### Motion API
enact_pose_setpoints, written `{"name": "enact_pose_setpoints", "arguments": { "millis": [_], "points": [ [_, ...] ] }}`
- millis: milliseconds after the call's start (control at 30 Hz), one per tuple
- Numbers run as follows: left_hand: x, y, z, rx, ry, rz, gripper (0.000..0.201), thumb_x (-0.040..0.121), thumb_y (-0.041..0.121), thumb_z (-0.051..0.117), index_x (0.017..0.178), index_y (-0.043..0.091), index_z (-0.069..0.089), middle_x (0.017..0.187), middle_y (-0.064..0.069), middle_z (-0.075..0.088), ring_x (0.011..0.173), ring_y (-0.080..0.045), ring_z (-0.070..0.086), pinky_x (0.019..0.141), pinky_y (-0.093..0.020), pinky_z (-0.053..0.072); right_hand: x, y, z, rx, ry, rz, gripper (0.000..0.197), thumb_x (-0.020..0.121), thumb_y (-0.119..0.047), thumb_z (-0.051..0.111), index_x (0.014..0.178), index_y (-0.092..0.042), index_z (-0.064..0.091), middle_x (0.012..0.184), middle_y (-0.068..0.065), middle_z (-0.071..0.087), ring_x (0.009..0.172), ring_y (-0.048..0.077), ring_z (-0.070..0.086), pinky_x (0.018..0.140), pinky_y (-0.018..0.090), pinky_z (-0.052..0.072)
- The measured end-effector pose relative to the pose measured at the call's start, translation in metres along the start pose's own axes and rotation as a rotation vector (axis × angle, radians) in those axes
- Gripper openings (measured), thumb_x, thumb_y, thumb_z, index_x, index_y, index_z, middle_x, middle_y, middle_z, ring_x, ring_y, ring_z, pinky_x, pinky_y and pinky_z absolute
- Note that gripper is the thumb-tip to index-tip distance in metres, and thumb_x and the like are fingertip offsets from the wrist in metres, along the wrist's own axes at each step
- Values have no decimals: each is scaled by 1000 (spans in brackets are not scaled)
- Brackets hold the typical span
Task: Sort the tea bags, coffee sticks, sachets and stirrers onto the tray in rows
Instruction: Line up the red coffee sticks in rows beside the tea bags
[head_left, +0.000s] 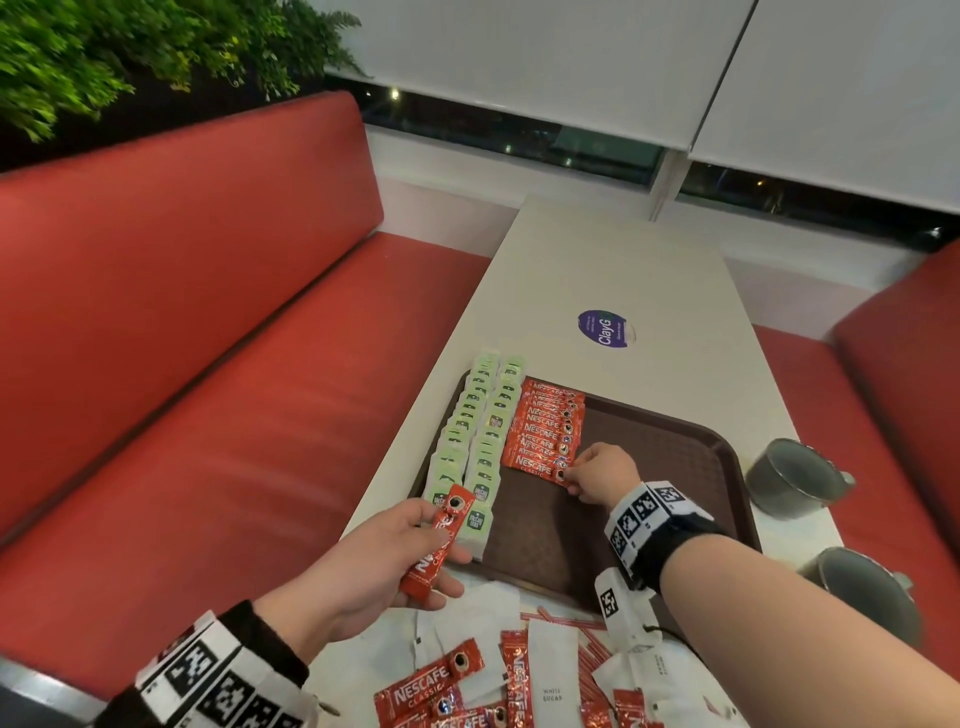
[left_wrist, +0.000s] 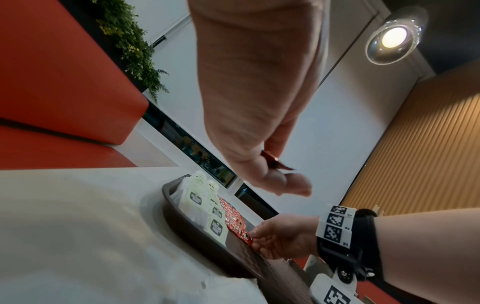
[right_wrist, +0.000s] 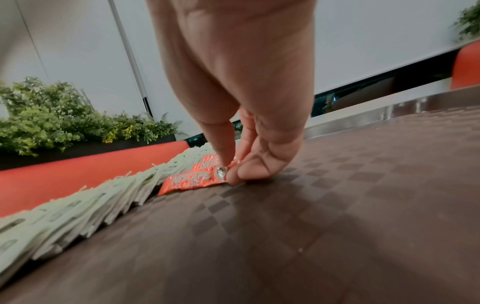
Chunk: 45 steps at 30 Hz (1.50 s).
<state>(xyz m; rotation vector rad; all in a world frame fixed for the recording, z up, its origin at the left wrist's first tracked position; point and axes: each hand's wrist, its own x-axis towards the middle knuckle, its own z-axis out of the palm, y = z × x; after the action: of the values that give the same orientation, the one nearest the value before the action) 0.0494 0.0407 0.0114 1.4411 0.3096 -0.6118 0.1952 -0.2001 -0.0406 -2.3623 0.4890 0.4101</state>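
Note:
A brown tray (head_left: 649, 457) lies on the white table. Two rows of green tea bags (head_left: 470, 441) fill its left side, and beside them runs a row of red coffee sticks (head_left: 548, 426). My right hand (head_left: 597, 475) pinches the right end of the nearest stick in that row (right_wrist: 192, 181), which lies flat on the tray. My left hand (head_left: 395, 556) holds another red coffee stick (head_left: 439, 545) above the tray's near left corner. Its edge shows between the fingers in the left wrist view (left_wrist: 272, 162).
Loose coffee sticks (head_left: 431, 686), white sugar sachets (head_left: 553, 670) and red stirrers (head_left: 592, 654) lie in a heap at the table's near edge. Two grey cups (head_left: 789, 478) (head_left: 867, 592) stand right of the tray. Red bench seats flank the table. A round purple sticker (head_left: 602, 327) sits beyond the tray.

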Motion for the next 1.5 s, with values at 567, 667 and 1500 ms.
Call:
{"name": "enact_pose_setpoints", "arguments": {
  "millis": [567, 667, 1500],
  "points": [
    [9, -7, 8, 292, 147, 186, 12, 86, 16, 67, 97, 21, 65, 92, 2, 70, 78, -14, 69, 66, -25, 52, -115, 2, 1, -16, -184, -604, 17, 81, -15, 70, 69, -26, 64, 66, -10, 60, 65, 6, 54, 63, 19, 41],
    [7, -9, -1, 231, 189, 185, 16, 88, 20, 66, 103, 23, 64, 101, 1, 67, 85, -13, 67, 72, -28, 52, -79, 11, -8, 140, -8, -396, 21, 79, -13, 72, 64, -21, 61, 67, -5, 62, 64, 13, 55, 62, 25, 43],
    [-24, -56, -10, 1029, 0, 142, 33, 86, 35, 65, 117, 29, 58, 112, 12, 61, 98, -6, 54, 78, -15, 42, -98, -5, -10, -276, 27, -504, 11, 84, -33, 65, 84, -27, 55, 91, -6, 55, 88, 18, 56, 76, 31, 44]
  ]
}}
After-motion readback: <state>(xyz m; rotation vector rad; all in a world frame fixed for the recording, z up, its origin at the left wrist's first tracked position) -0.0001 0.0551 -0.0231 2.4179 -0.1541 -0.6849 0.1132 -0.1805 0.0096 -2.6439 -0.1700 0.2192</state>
